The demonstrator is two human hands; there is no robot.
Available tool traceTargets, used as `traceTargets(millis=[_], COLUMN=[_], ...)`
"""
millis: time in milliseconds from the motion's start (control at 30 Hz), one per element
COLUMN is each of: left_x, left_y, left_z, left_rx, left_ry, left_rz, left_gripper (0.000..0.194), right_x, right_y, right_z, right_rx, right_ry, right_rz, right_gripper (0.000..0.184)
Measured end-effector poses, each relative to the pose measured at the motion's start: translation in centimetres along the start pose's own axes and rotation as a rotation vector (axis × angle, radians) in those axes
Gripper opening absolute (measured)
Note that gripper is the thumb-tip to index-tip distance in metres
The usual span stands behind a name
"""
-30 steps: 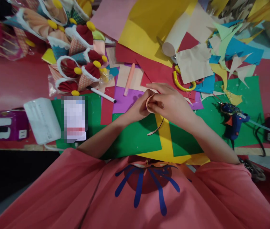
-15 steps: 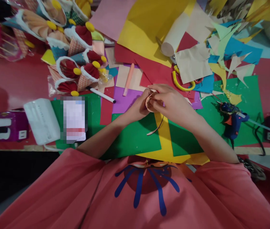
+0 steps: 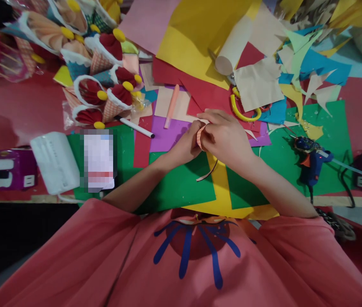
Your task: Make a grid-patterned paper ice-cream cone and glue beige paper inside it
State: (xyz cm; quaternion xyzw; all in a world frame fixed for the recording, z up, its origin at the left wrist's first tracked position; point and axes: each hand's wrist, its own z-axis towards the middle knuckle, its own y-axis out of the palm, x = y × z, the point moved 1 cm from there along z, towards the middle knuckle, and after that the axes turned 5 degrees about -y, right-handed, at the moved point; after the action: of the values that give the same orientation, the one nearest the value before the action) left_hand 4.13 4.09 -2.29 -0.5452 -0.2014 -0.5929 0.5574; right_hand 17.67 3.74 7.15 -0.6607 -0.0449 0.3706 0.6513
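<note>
Between my two hands is a small curled piece of peach-orange paper (image 3: 199, 137) with fine stripes or ridges along its edge. My left hand (image 3: 190, 140) grips it from the left, fingers closed. From the right, my right hand (image 3: 227, 133) pinches it, its fingers bent over the top and partly hiding it. A thin curved strip (image 3: 207, 174), pale at its lower end, lies just below on the green sheet (image 3: 174, 183). Past my hands lie a peach marker (image 3: 172, 106) and a white pen with a black tip (image 3: 137, 128).
Decorated paper cones (image 3: 117, 98) with white rims crowd the upper left. A phone (image 3: 98, 160) and a white power strip (image 3: 56, 162) lie left. Yellow-handled scissors (image 3: 245, 115) sit under scraps. A blue glue gun (image 3: 317, 168) rests right, its cord hanging over the table edge.
The curled paper has turned in my hands, so its striped outer side shows now instead of its opening. My right hand has tipped over it slightly.
</note>
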Motion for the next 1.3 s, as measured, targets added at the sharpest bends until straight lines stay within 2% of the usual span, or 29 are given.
traceTargets(millis=[133,333,467,567,667,800,900,1000,1133,1233,1300], left_x=[-0.1,0.9,1.2,1.2,1.0,0.4,0.1,0.3,0.6,0.4,-0.1], left_y=[0.0,-0.7,-0.8,-0.7,-0.8,-0.9,-0.8,-0.8,-0.8,-0.7,-0.6], left_z=[0.1,0.5,0.7,0.7,0.7,0.7,0.7,0.7,0.6,0.4,0.4], left_rx=[0.077,0.069,0.156,0.25,0.3,0.306,0.31,0.261,0.202,0.225,0.237], left_ry=[0.023,-0.047,-0.028,0.055,0.065,0.007,0.025,0.048,-0.005,-0.019,0.002], left_rz=[-0.026,-0.092,-0.059,-0.013,-0.019,-0.063,-0.086,-0.065,-0.003,0.012,0.017], left_gripper=[0.022,0.034,0.031,0.03,0.031,0.038,0.039,0.041,0.043,0.043,0.041], right_x=[-0.1,0.3,0.5,0.3,0.0,-0.5,-0.7,-0.6,-0.3,-0.3,-0.2], right_y=[-0.3,-2.6,-3.3,-3.3,-3.4,-3.9,-3.9,-3.3,-2.8,-3.4,-3.8], right_z=[0.1,-0.5,-0.8,-0.9,-1.1,-1.3,-1.3,-1.2,-1.1,-1.0,-1.0], right_rx=[-0.002,-0.115,-0.128,-0.16,-0.132,-0.154,-0.206,-0.214,-0.232,-0.251,-0.218], right_ry=[0.003,-0.131,-0.108,-0.112,-0.145,-0.159,-0.152,-0.148,-0.122,-0.113,-0.084], right_rz=[-0.032,0.065,0.039,0.012,0.007,-0.028,-0.05,-0.054,-0.07,-0.053,-0.028], right_gripper=[0.027,0.036,0.036,0.034,0.029,0.03,0.031,0.031,0.03,0.035,0.038])
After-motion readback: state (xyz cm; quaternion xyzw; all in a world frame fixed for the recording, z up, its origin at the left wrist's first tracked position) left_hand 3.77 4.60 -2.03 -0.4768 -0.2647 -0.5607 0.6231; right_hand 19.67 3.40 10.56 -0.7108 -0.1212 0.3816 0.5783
